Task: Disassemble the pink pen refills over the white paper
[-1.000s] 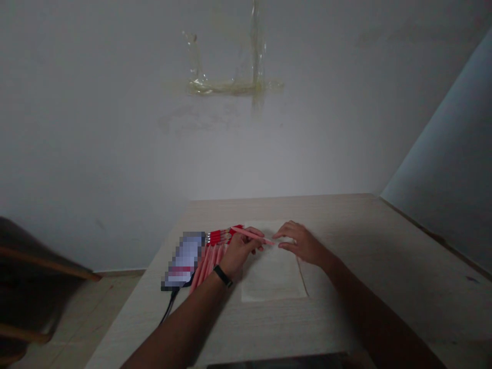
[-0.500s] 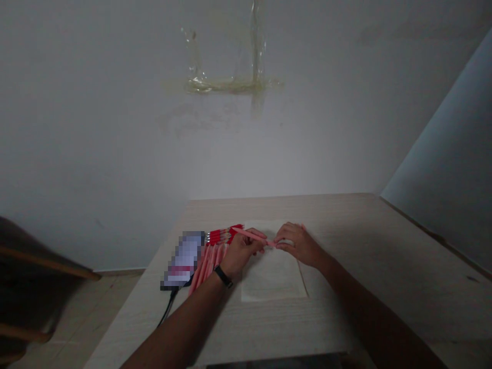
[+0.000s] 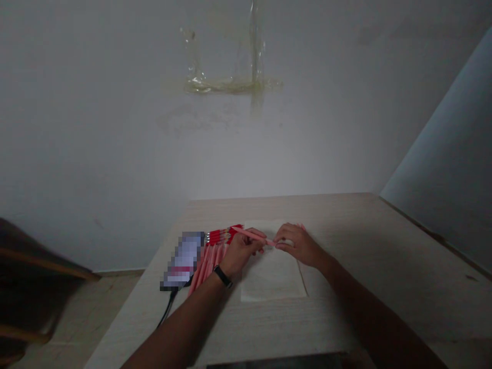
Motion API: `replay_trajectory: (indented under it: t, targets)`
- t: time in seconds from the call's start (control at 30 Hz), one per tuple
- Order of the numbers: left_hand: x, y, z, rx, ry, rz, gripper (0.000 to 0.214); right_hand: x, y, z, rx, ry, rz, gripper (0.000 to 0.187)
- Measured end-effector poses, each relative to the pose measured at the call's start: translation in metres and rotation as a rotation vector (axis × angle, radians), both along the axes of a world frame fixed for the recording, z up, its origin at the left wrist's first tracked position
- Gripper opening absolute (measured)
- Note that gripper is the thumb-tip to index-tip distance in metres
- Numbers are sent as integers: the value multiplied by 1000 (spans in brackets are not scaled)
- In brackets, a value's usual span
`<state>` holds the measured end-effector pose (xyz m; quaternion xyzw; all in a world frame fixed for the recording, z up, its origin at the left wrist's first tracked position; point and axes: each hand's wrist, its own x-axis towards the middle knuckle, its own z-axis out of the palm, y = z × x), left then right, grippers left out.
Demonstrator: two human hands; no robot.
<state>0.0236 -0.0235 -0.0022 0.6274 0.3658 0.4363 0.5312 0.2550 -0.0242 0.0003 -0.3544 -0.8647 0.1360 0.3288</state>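
Note:
A slim pink pen (image 3: 249,234) lies slantwise between my two hands, its tapered end pointing up and left. My left hand (image 3: 241,252), with a black band on the wrist, grips it along the middle, fingers closed. At the pen's right end, my right hand (image 3: 296,243) pinches with thumb and fingertips; the exact contact is partly covered by the fingers. Both hands are over a pale sheet (image 3: 273,283) on the table. Just left of my left hand lie a row of pink pens (image 3: 205,266) and several red pieces with shiny ends (image 3: 220,236).
A phone (image 3: 183,261) with a blurred screen sits at the table's left side, a black cable (image 3: 167,309) running from it. Behind the table (image 3: 388,287) stands a grey wall with tape on it. A bit of pink shows behind my right hand.
Almost nothing differs. Both hands keep the same place on the pen, with only a very slight shift of the right fingers.

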Motion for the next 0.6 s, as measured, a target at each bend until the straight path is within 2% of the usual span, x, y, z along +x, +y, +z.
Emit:
replay_trajectory:
  t: [0.2,0.33,0.5,0.6]
  targets:
    - [3,-3,4,-8,1,0,30,-6,-3,1,-18,42,10,19]
    - [0,-2,7,-43,-28,24,36,-7,-3,4,-67,121,-52,17]
    - [-10,4,13,-55,-127,194,35,6,2,3,-237,359,-138,24]
    - [-11,4,16,1,-37,172,29,9,6,-1,-320,551,-142,28]
